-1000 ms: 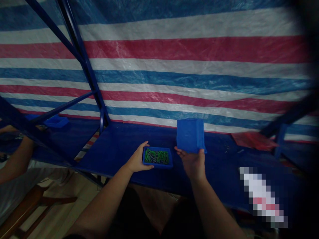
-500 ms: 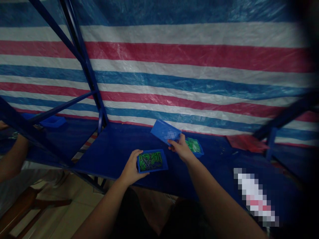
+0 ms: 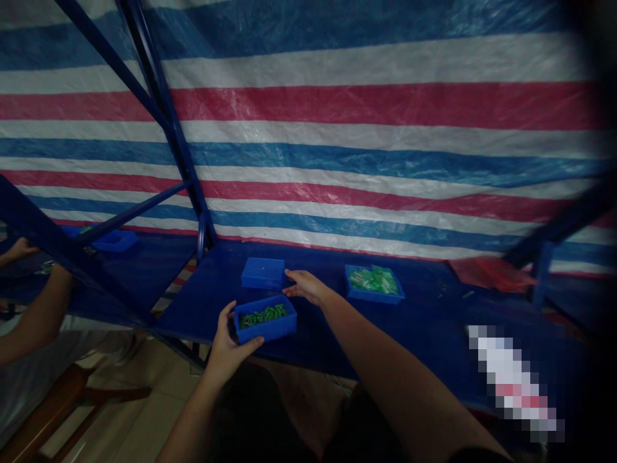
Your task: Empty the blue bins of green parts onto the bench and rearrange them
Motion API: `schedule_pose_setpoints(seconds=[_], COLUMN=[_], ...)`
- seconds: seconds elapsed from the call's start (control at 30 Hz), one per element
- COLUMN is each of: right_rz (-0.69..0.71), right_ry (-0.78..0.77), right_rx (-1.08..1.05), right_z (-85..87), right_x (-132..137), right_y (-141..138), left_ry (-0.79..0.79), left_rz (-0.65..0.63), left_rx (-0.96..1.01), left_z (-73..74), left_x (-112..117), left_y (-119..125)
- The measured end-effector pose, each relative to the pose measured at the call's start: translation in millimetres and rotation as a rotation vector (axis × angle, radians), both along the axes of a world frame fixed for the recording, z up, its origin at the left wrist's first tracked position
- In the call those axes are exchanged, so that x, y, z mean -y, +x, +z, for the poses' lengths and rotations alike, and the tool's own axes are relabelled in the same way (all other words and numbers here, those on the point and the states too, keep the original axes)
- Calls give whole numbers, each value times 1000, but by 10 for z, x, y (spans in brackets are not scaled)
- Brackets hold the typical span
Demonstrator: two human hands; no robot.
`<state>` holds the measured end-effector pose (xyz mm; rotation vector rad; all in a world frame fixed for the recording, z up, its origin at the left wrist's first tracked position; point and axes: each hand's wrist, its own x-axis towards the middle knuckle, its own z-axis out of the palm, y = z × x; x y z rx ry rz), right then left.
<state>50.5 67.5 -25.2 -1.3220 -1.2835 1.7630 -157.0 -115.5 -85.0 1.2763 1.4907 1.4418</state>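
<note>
On the blue table (image 3: pixel 193 292), two boxes lie close together before the person, one behind the other. The filled box (image 3: pixel 278 326), nearer the table's front edge, holds a layer of green pieces (image 3: pixel 263 315); its near wall faces the viewer, and whether its base rests on the table cannot be told. The left hand (image 3: pixel 227 348) grips it by its left end, thumb along the near wall and fingers at the far corner. Just behind sits the upturned box (image 3: pixel 263 271), seemingly base upward. Beside its right end the right hand (image 3: pixel 307 287) extends its fingers without closing on anything; whether the fingertips touch the box is unclear. The step appears to be the placing or adjusting of the upturned box while the other is steadied. Good practice calls for a level rim on the filled box, since a steep tilt could spill the loose pieces, and for light pressure from the right fingertips, as the upturned box is probably light and apt to slide. A second filled box (image 3: pixel 376 297), with glossy pale-green contents, stands farther right, well clear of the left hand.
</note>
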Motion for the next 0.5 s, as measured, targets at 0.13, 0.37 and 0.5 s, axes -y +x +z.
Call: schedule_pose_setpoints(seconds=[0.13, 0.37, 0.5], right_rz=[-13, 76, -198], right_ry=[75, 313, 287], right_rx=[42, -74, -147], right_z=[-115, -433, -594], right_x=[205, 832, 1000], right_y=[110, 578, 775], left_ry=[-18, 290, 433], left_rz=[89, -36, -197], left_rx=[81, -66, -258], left_z=[34, 419, 629], left_x=[24, -256, -628], left_y=[-198, -2, 399])
